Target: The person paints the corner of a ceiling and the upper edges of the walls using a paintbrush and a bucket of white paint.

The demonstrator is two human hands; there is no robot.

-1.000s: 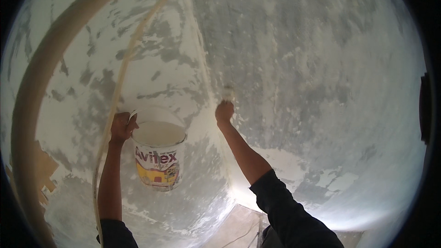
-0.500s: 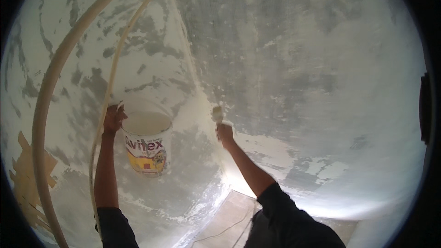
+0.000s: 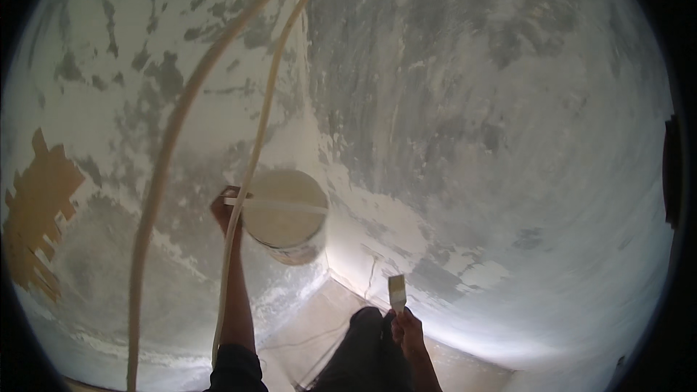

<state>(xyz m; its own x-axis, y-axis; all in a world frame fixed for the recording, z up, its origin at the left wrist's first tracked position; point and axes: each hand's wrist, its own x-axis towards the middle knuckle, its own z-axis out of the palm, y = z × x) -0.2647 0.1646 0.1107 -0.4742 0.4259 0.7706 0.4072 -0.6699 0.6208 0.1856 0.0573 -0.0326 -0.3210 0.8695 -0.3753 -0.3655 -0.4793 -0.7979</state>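
My left hand is closed around the white handle of a plastic bucket, at the bucket's left side. The bucket hangs in front of the wall corner, and its round mouth now faces me, pale inside. The handle crosses over that mouth. Lower down and to the right, my right hand grips a flat paintbrush by its handle, bristles pointing up. The brush is apart from both the bucket and the wall. Dark trousers show beside it.
Two long tan poles or hoses run from the top down past my left arm; the thinner one crosses before my left hand. Patchy grey and white walls meet at a corner. A tan patch marks the left wall. Cords lie on the floor.
My right hand with the paintbrush has come down, away from the wall corner. The view has shifted downward; the bucket's mouth shows more fully and sits farther right in view.
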